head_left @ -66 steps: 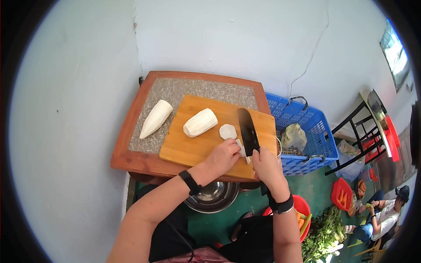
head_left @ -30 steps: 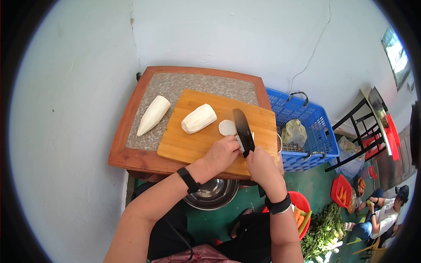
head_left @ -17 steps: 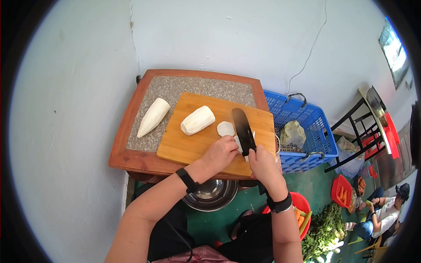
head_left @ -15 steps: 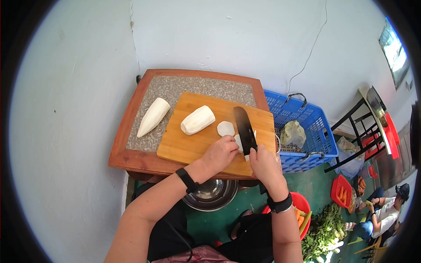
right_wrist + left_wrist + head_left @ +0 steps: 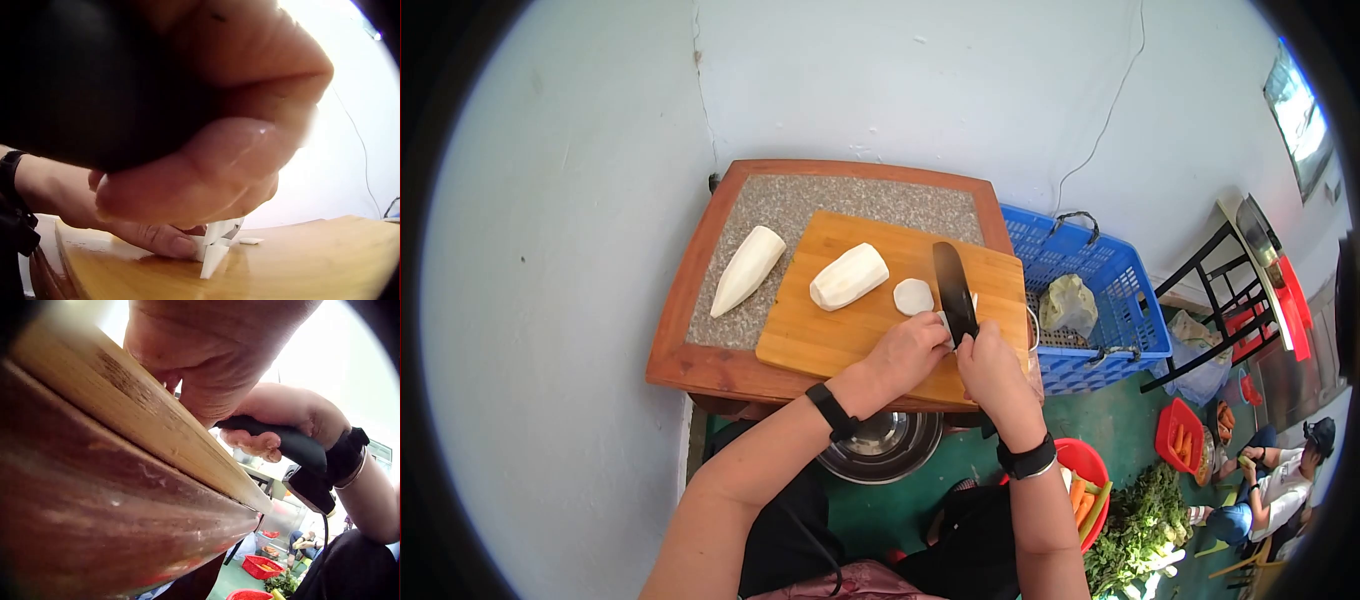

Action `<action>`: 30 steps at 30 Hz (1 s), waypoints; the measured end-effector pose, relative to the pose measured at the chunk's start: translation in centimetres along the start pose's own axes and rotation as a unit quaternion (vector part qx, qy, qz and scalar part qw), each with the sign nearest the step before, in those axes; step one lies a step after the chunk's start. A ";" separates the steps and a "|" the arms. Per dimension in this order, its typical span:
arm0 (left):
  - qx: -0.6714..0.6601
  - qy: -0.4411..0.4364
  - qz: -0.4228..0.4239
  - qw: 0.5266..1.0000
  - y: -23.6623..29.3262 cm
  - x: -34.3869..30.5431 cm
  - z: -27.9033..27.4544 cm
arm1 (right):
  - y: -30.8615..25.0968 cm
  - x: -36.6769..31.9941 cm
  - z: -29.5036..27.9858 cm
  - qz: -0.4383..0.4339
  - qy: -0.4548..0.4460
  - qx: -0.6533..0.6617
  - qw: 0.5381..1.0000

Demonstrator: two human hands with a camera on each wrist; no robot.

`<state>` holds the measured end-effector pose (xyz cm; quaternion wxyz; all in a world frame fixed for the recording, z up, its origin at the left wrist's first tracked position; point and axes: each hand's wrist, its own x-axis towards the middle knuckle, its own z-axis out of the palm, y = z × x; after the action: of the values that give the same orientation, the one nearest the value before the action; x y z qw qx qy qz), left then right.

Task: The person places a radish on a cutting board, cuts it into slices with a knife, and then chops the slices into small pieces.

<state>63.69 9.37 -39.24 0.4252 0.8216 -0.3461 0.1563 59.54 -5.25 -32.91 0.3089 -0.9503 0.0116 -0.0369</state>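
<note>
My right hand (image 5: 996, 370) grips the black handle (image 5: 281, 440) of a kitchen knife (image 5: 953, 285), its dark blade pointing away over the cutting board (image 5: 800, 335). With bent fingers, my left hand (image 5: 908, 352) holds a slice of peeled white radish down on the board, right beside the blade; the hand and knife hide most of it. White cut strips (image 5: 215, 261) lie at the blade in the right wrist view. Farther up the board are a round radish slice (image 5: 913, 297) and a thick radish chunk (image 5: 849, 277). A tapered radish piece (image 5: 748, 272) lies left of the board.
The board sits on a wooden table (image 5: 670, 345) with a stone-patterned top. A blue crate (image 5: 1090, 375) stands to the right. Below are a steel basin (image 5: 880, 465), a red basin (image 5: 1090, 460) of vegetables and leafy greens (image 5: 1135, 530). Another person sits far right.
The knife tips slightly right, then comes back left to the slice under my left hand. My left hand stays almost in place. The other radish pieces keep their places on the board and table.
</note>
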 end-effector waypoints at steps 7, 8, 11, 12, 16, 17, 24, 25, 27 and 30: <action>0.005 0.012 0.006 1.000 0.0 -0.1 -0.1 | 1.9 1.7 1.2 -0.046 0.010 -0.007 0.999; 0.008 0.009 0.006 1.000 0.0 0.0 -0.1 | 2.2 2.1 1.4 -0.045 0.010 -0.002 0.999; 0.014 -0.001 0.003 1.000 0.0 -0.1 -0.1 | 0.6 2.4 0.2 0.002 -0.017 0.041 0.999; 0.011 -0.005 -0.002 1.000 0.3 -0.1 -0.3 | -0.1 2.4 -0.2 0.024 -0.031 0.060 0.997; -0.008 0.006 0.002 1.000 0.8 -0.3 -0.5 | -0.1 3.0 0.0 0.032 -0.027 0.061 0.997; -0.011 0.005 0.000 1.000 0.7 -0.4 -0.5 | -0.2 2.9 -0.1 0.032 -0.028 0.063 0.997; -0.016 0.011 0.000 1.000 0.6 -0.4 -0.3 | -0.7 2.3 -1.0 0.048 -0.040 0.094 0.994; -0.017 0.013 -0.002 1.000 0.6 -0.4 -0.3 | -0.8 2.1 -1.3 0.051 -0.044 0.089 0.994; -0.021 0.022 0.002 1.000 0.5 -0.5 -0.4 | -0.8 1.5 -1.9 0.056 -0.053 0.078 0.994; -0.026 0.021 0.004 0.999 0.4 -0.6 -0.5 | -0.8 0.7 -2.7 0.046 -0.044 0.053 0.997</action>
<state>63.00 9.86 -39.02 0.4534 0.8051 -0.3444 0.1664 60.00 -6.18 -30.25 0.3599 -0.9319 0.0393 0.0190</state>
